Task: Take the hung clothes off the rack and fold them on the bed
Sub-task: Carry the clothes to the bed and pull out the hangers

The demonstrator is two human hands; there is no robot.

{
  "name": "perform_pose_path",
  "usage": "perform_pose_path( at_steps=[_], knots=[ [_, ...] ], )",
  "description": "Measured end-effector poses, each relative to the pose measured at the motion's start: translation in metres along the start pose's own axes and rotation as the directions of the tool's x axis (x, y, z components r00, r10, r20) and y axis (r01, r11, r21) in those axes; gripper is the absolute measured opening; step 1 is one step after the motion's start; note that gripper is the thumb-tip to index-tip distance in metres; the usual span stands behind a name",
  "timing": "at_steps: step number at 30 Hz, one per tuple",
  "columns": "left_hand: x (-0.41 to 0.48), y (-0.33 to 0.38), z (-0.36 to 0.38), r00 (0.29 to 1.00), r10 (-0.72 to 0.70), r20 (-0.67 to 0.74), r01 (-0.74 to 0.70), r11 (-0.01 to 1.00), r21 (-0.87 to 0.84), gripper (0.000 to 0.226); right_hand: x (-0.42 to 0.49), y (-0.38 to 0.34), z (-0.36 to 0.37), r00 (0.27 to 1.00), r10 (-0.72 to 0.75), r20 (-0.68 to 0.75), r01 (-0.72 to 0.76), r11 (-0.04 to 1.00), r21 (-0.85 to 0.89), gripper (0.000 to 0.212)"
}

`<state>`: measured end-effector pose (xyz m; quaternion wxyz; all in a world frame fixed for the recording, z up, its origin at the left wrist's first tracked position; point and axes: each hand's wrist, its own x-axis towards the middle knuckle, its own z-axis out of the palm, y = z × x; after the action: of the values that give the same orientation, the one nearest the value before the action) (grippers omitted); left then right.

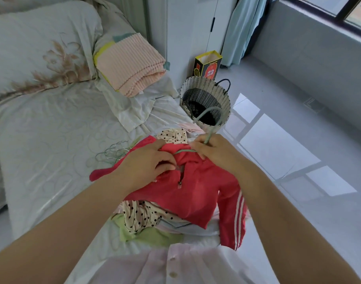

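A red jacket (196, 193) with white sleeve stripes lies on top of a pile of clothes at the bed's edge. A pale green hanger (211, 121) is still inside its collar, hook pointing up. My right hand (214, 150) grips the hanger's neck just below the hook. My left hand (148, 160) pinches the jacket's collar beside the zip. Under the jacket lie a cream polka-dot garment (140, 216), a light green garment (148, 234) and pale pink and blue pieces. The bed (52, 144) has a pale patterned sheet.
Several loose hangers (112, 153) lie on the sheet left of the pile. A folded pink blanket (130, 64) and a pillow (38, 44) sit at the head. A woven basket (204, 101) and a yellow-black box (207, 65) stand on the glossy floor.
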<state>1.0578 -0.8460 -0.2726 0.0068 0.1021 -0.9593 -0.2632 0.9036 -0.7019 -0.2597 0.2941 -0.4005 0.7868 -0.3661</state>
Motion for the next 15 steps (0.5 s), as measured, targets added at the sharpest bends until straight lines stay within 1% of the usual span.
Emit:
perform_pose_path(
  at_steps=[1,2,3,4,5,6,9,10,11,13,14,15],
  knots=[
    [-0.003,-0.006,0.0,0.999,0.035,-0.034,-0.035,0.999,0.01,0.011,-0.001,-0.001,-0.005,0.997,-0.013,0.081,0.015,0.999,-0.028,0.033],
    [-0.006,-0.013,0.001,0.995,0.065,-0.07,-0.064,0.998,0.013,0.02,-0.002,0.0,-0.008,0.991,-0.019,0.133,0.024,0.999,-0.031,0.031],
    [-0.008,-0.019,0.002,0.991,0.057,-0.117,-0.061,0.998,-0.026,0.029,-0.004,0.0,-0.011,0.985,-0.02,0.17,0.025,0.999,-0.024,0.025],
    [-0.011,-0.024,0.002,0.986,0.002,-0.166,-0.018,0.995,-0.095,0.037,-0.006,0.004,-0.014,0.983,-0.019,0.183,0.022,1.0,-0.011,0.019],
    [-0.013,-0.029,0.002,0.974,-0.065,-0.217,0.03,0.986,-0.162,0.042,-0.008,0.008,-0.017,0.985,-0.012,0.175,0.01,1.0,0.01,0.017],
    [-0.016,-0.034,0.001,0.959,-0.126,-0.252,0.078,0.979,-0.19,0.046,-0.01,0.012,-0.019,0.988,-0.002,0.157,-0.001,1.0,0.023,0.016],
    [-0.021,-0.043,0.003,0.923,-0.213,-0.319,0.18,0.975,-0.13,0.047,-0.018,0.027,-0.018,0.992,0.025,0.121,-0.027,1.0,0.012,0.02],
    [-0.021,-0.043,0.004,0.903,-0.266,-0.337,0.232,0.963,-0.139,0.046,-0.021,0.034,-0.017,0.995,0.024,0.101,-0.024,1.0,-0.005,0.02],
    [-0.021,-0.042,0.005,0.877,-0.342,-0.338,0.296,0.938,-0.183,0.045,-0.026,0.039,-0.016,0.996,0.026,0.08,-0.024,0.999,-0.022,0.02],
    [-0.018,-0.039,0.01,0.816,-0.498,-0.295,0.434,0.863,-0.259,0.046,-0.035,0.052,-0.013,0.998,0.04,0.043,-0.037,0.997,-0.067,0.02],
    [-0.018,-0.038,0.013,0.789,-0.544,-0.286,0.487,0.837,-0.25,0.046,-0.039,0.059,-0.011,0.999,0.043,0.032,-0.039,0.995,-0.093,0.021],
    [-0.018,-0.042,0.018,0.773,-0.565,-0.288,0.527,0.825,-0.205,0.044,-0.044,0.062,-0.008,0.999,0.034,0.017,-0.032,0.993,-0.112,0.022]
  ],
)
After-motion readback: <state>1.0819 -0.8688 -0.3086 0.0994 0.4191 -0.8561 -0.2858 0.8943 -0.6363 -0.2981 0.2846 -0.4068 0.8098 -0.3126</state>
